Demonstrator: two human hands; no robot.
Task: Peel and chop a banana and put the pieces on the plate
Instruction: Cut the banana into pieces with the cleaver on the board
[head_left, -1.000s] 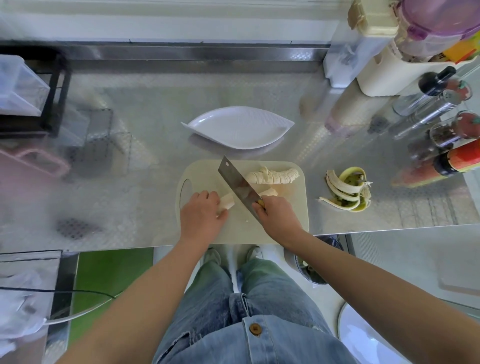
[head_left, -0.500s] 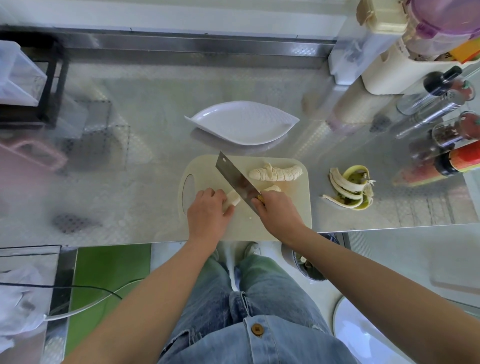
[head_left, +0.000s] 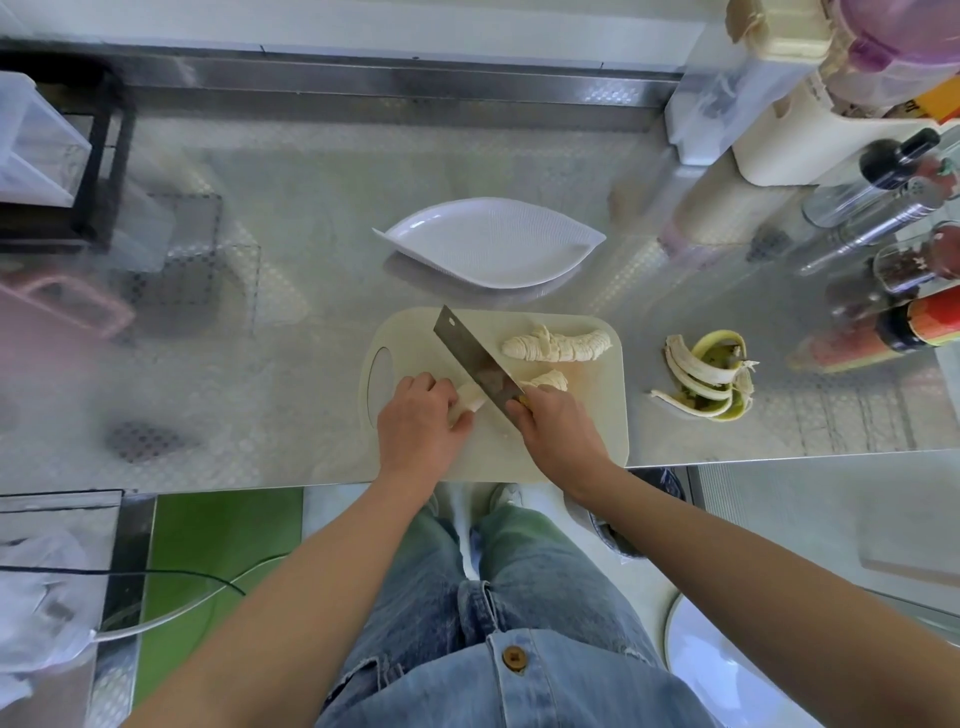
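Worktop (head_left: 311, 208): sheet metal with a fine embossed pattern, a raised metal lip along the far edge; near edge straight. Directly on it: white leaf-shaped plate (head_left: 493, 244), centre, far side; cream cutting board (head_left: 597, 400) with an oval handle hole at its left end, just in front of the plate and reaching the near edge; banana peel (head_left: 696, 371), splayed open, apart from the board on its right; cluster of bottles and jars (head_left: 878, 218) along the right edge; cream container (head_left: 779, 140) and clear box (head_left: 717, 98) at the far right corner; black-framed rack (head_left: 106, 156) at the far left.
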